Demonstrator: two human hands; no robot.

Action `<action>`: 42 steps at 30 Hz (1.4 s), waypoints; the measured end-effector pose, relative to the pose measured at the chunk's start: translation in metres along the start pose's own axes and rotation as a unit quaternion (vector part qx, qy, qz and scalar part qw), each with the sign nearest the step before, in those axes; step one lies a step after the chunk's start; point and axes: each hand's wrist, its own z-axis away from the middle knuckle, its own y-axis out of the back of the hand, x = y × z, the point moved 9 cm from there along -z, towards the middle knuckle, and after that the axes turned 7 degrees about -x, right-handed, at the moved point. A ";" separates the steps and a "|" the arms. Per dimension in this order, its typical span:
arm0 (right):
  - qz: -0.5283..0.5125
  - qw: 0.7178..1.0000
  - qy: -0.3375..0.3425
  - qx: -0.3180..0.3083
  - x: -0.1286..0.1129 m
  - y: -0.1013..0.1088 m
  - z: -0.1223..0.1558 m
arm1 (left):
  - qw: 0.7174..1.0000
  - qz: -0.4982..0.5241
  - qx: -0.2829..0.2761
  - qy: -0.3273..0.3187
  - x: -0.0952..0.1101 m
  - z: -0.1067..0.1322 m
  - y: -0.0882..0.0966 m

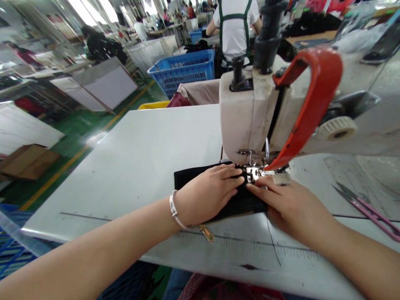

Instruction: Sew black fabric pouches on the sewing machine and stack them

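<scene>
A small piece of black fabric (187,177) lies on the white sewing table (140,158) under the presser foot (252,173) of a cream sewing machine (246,116). My left hand (208,193) lies flat on the fabric, fingers stretched toward the foot, with a silver bangle on its wrist. My right hand (290,204) presses the fabric's right side, fingertips pointing at the foot. A brass zipper pull (206,233) sticks out below my left hand.
An orange-red guard (315,96) curves over the machine's front. Pink-handled thread snips (365,208) lie on the table at right. Blue plastic baskets (184,71) and a person in a white shirt (234,25) are behind the table.
</scene>
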 end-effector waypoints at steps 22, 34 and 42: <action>-0.071 0.997 0.028 -0.019 0.006 -0.001 0.002 | 0.989 0.093 0.073 0.091 0.014 0.023 -0.012; -0.041 0.997 0.056 0.033 -0.009 0.008 0.003 | 0.995 0.007 0.100 -0.025 0.031 0.022 -0.012; -0.002 1.000 -0.013 -0.014 -0.001 -0.006 0.000 | 0.992 0.005 0.120 -0.044 0.012 0.013 -0.007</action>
